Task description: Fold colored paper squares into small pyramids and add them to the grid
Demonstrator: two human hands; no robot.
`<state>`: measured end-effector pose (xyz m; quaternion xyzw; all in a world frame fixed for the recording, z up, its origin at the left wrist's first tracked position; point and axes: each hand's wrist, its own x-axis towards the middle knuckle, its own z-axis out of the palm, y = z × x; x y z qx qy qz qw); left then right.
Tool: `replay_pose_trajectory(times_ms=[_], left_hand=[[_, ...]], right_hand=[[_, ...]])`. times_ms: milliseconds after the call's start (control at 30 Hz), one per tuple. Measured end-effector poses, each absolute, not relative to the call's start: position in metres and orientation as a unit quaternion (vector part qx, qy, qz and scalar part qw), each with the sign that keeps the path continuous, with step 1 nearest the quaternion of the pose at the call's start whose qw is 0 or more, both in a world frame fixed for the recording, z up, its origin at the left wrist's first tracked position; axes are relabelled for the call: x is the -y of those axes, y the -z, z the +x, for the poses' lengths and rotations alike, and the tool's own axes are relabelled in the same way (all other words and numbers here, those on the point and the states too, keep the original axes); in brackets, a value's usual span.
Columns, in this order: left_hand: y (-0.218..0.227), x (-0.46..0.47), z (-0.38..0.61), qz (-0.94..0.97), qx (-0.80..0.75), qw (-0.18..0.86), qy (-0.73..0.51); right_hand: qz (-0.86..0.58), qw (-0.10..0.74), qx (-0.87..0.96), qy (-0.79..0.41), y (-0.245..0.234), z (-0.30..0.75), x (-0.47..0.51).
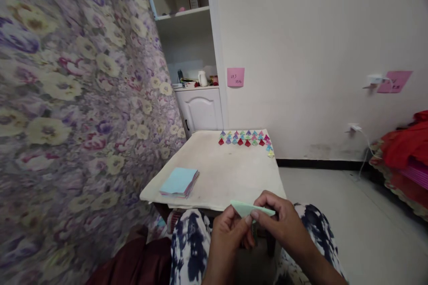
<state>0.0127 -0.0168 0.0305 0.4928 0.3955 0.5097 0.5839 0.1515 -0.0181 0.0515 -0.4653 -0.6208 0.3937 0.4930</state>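
A light green sheet of paper, folded into a triangle, is held up over my lap at the table's front edge. My left hand pinches its lower left part, thumb in front. With thumb and fingers, my right hand grips the right side of the same paper, and the two thumbs nearly meet at its lower middle. Some fingers are hidden behind the paper. On the table's left lies a stack of square coloured paper, light blue on top. Small folded paper pieces in several colours stand in rows at the far right corner.
The cream-covered table stands before my knees. A floral curtain hangs at the left, beside a white cabinet with shelves. At the right are a white charger cable and red fabric.
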Motion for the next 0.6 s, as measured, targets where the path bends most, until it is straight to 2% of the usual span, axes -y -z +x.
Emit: replay_pose_trajectory(times_ms=[233, 433, 600], left_hand=[[-0.015, 0.0, 0.014, 0.462, -0.401, 0.597, -0.519], [-0.009, -0.01, 0.005, 0.419, -0.43, 0.589, -0.542], [-0.005, -0.016, 0.001, 0.41, -0.438, 0.59, -0.54]], right_hand=[[-0.478, 0.497, 0.592, -0.416, -0.037, 0.154, 0.007], [-0.491, 0.535, 0.653, -0.216, -0.026, 0.148, 0.0], [-0.495, 0.514, 0.675, -0.188, -0.023, 0.144, -0.004]])
